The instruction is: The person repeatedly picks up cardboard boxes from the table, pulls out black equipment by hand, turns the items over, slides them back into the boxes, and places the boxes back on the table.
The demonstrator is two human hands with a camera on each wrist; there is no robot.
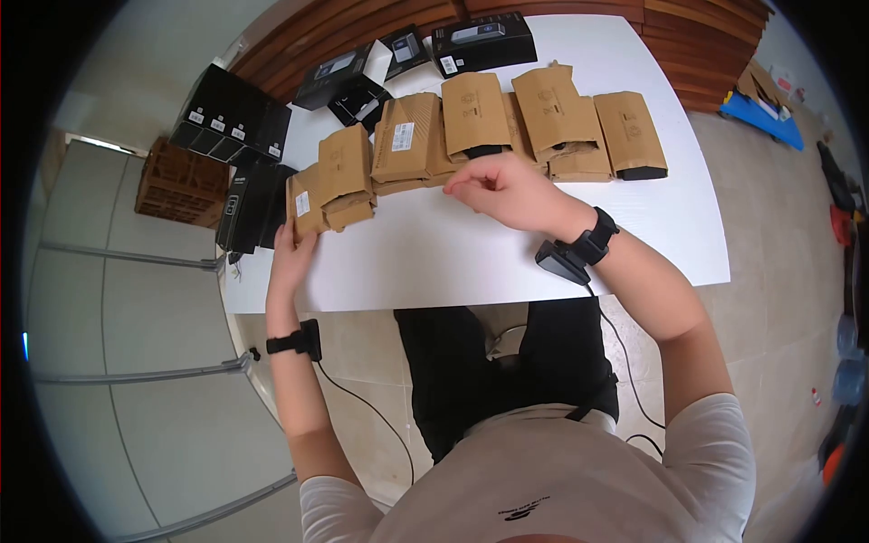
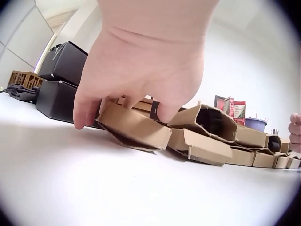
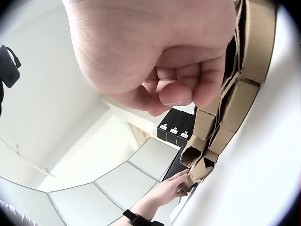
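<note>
Clock positions taken in the head view, from whichever hand is named. My left hand (image 1: 291, 258) has a carton between thumb and fingers, spread only as wide as its near end: the white-labelled kraft cardboard carton (image 1: 305, 185), at 12 o'clock, leftmost of the row on the white table (image 1: 407, 267). At 1 o'clock, a stacked kraft carton (image 1: 345, 161) lies on another; at 11, a black box (image 1: 243, 208).

My right hand (image 1: 511, 192) is raised, fingers curled in toward the palm, nothing held. At 11 o'clock, just beside it, an open-ended kraft carton (image 1: 475, 109); contact, cannot tell. Rightmost kraft carton (image 1: 631, 134) at 2 o'clock; long black retail box (image 1: 484, 43) at 12, far edge.
</note>
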